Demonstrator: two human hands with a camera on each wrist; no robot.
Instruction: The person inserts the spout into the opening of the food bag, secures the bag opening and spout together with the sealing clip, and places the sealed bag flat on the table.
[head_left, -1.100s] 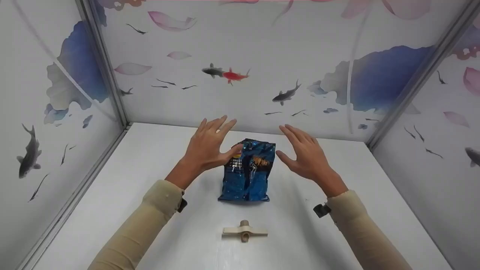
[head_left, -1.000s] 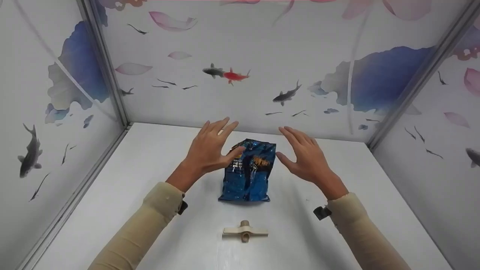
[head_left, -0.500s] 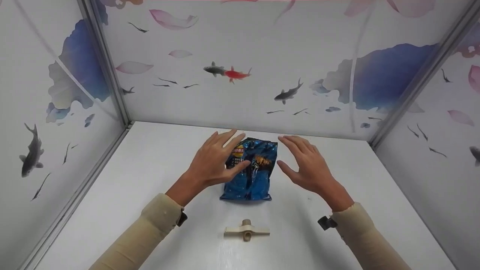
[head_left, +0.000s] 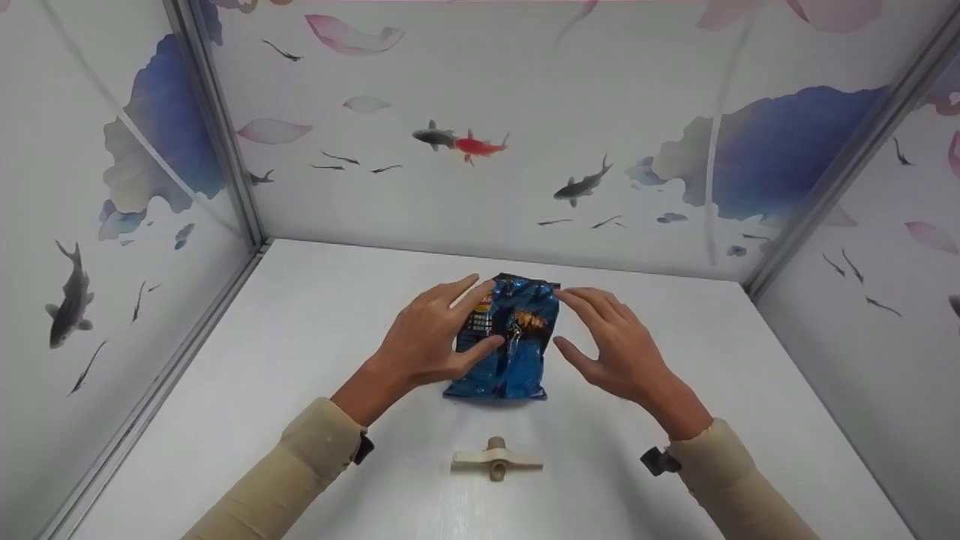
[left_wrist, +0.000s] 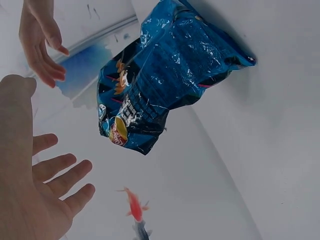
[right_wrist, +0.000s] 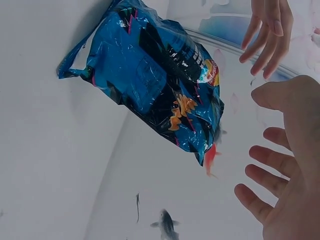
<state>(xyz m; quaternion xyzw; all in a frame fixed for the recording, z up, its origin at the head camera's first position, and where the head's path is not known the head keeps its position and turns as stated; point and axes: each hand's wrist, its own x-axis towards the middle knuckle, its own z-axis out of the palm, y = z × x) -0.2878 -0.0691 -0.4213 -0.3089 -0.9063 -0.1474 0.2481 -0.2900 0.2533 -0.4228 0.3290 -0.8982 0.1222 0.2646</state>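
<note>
A shiny blue bag of chips (head_left: 517, 367) with a red and yellow logo stands upright on the white table, seen in all three views. My left hand (head_left: 431, 334) is spread at its left side, the thumb and forefinger overlapping the bag in the head view. On the other side my right hand (head_left: 619, 345) has its fingers extended, fingertips near the bag's upper right edge. Both wrist views show a gap between the bag (left_wrist: 175, 65) and the nearer hand. Neither hand grips anything.
In front of the bag a beige cross-shaped piece (head_left: 496, 459) with a short tube through its middle lies on the table (head_left: 300, 315). White panels (head_left: 495, 67) printed with fish and petals enclose the table at the back and both sides, joined by metal corner posts.
Both hands have come lower and nearer to the person, and the left has shifted right toward the bag. The bag and the beige piece stay put; the head view shifts slightly.
</note>
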